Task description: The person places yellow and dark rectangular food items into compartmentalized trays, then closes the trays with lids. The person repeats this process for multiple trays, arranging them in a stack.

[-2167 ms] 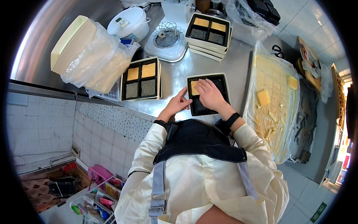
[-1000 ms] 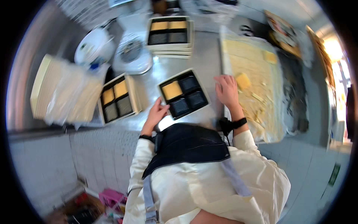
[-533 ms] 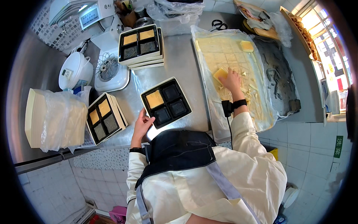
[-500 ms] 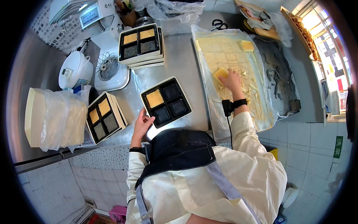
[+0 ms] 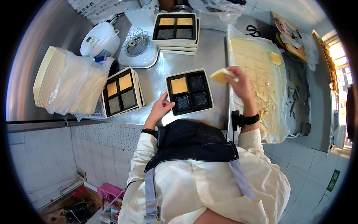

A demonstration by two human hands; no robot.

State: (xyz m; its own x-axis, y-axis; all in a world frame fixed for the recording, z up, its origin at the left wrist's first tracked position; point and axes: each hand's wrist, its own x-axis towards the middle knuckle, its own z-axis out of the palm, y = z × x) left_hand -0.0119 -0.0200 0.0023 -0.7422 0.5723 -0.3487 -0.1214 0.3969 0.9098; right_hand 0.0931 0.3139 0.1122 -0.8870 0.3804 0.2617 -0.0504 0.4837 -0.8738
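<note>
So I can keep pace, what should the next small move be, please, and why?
Perhaps lower the slab into the empty far-right compartment of the box: the right hand holds it nearby, and both filled boxes show yellow in their far compartments.

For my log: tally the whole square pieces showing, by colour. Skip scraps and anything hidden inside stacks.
Yellow squares: 7, including 1 in the right hand
Grey squares: 4
Total: 11
</note>
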